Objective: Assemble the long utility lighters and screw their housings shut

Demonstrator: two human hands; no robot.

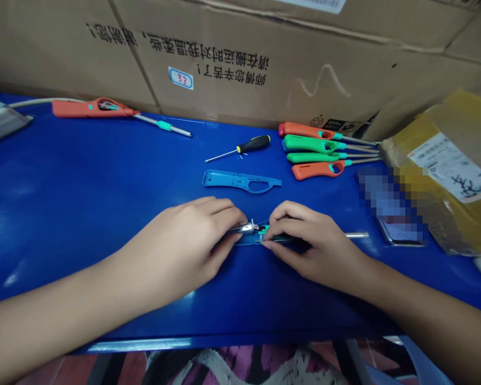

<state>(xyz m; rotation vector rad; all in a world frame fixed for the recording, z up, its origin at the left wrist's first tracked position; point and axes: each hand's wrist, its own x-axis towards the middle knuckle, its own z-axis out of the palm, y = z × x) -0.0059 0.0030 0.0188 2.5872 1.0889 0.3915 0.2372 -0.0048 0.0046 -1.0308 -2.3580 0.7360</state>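
Note:
An opened blue long-nosed lighter [248, 239] lies between my hands near the front of the table. My left hand [196, 235] is closed on its silver gas tank [246, 228], which sits at the handle end. My right hand [312, 235] pinches the small green inner parts [263, 231] beside the tank; the fingers hide most of them. To the right of that hand the metal nozzle [356, 235] sticks out. The other blue casing half [224, 179] rests just beyond my hands, its inside facing up.
A screwdriver [254, 144] lies behind the casing half. Several orange and green lighters [310, 142] are at the right rear, by a phone [403, 230] and a yellow-taped parcel [444, 182]. An orange lighter [78, 108] lies far left. A large cardboard box [224, 96] blocks the back.

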